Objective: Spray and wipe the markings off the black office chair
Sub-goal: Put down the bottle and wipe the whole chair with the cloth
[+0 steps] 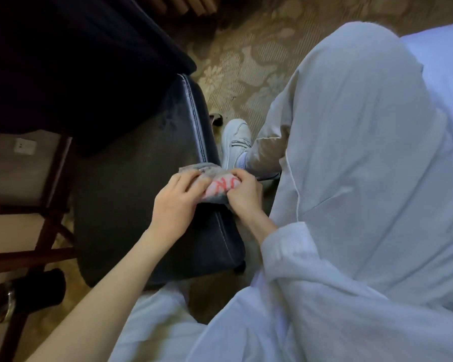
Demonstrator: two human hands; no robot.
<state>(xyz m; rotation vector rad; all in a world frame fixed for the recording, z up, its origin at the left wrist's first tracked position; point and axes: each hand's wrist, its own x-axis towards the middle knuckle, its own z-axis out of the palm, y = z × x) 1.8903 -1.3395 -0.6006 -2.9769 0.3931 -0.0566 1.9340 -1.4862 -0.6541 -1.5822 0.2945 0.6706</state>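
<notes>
The black chair seat [141, 194] is standing on our left. At its right edge we are gripping the grey cloth [215, 185] with our left hand [177, 198], fingers curled over it. Our right hand [243, 195] is pinching the cloth's other end with bent fingers. Our white shoe [235, 138] is resting on the patterned carpet [246, 61] beyond.

the cloth [216, 188] is mostly covered: the left hand [175, 202] curls over its near side and the right hand [242, 192] grips its right end, so the red marks on it cannot be read. the chair seat [141, 176] beneath them is hidden. the chair back [63, 61] runs off the top and left edges, too dark for detail. the white shoe [236, 134] is partly behind a trouser leg [268, 147]. a dark round thing [29, 291] at lower left is blurred and cut by the edge.
</notes>
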